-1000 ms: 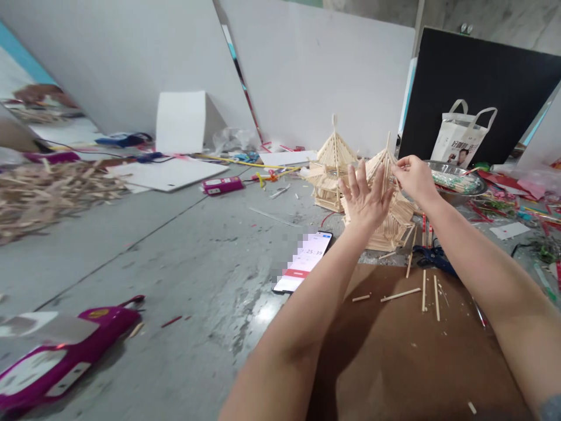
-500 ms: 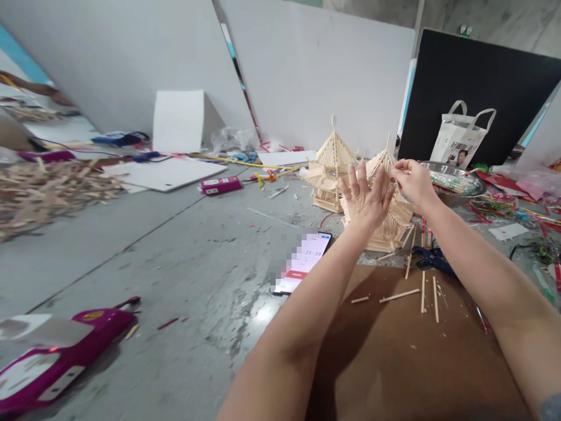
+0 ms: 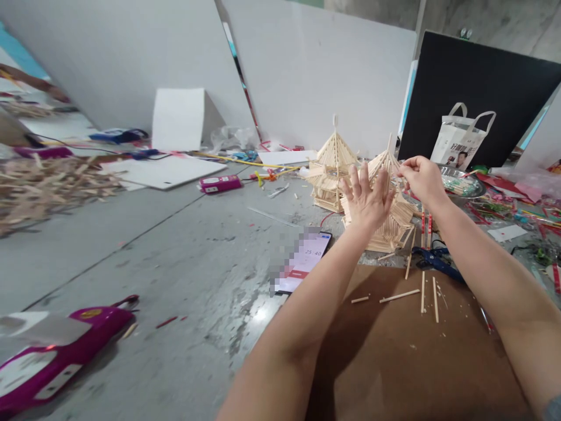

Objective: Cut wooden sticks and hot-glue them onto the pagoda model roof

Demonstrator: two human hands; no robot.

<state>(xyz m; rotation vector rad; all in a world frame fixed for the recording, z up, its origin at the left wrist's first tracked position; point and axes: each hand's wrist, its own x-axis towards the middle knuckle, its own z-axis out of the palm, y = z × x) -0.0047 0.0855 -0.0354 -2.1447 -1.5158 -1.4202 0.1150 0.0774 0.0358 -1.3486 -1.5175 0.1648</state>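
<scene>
Two pavilion models made of thin wooden sticks stand side by side, each with a pointed roof. My left hand (image 3: 366, 200) is open, its fingers spread in front of the nearer pavilion model (image 3: 385, 228) and covering part of its roof; contact is hard to judge. At the right side of that roof, my right hand (image 3: 424, 180) has thumb and fingertips pinched together. Whatever lies between those fingertips is too small to make out. The farther pavilion model (image 3: 333, 155) is behind and to the left, topped by a small post.
Loose sticks (image 3: 400, 296) lie on a brown board (image 3: 421, 362), with blue-handled pliers (image 3: 442, 264) at its back edge. A phone (image 3: 307, 257) showing a timer rests left of my forearm. Magenta devices (image 3: 83, 345) and a stick pile (image 3: 48, 193) occupy the left. Behind the right hand is a metal bowl (image 3: 480, 190).
My right hand has shifted slightly right, away from the roof's peak, still pinched. The left hand stays spread in nearly the same spot. The phone's timer has advanced by one second.
</scene>
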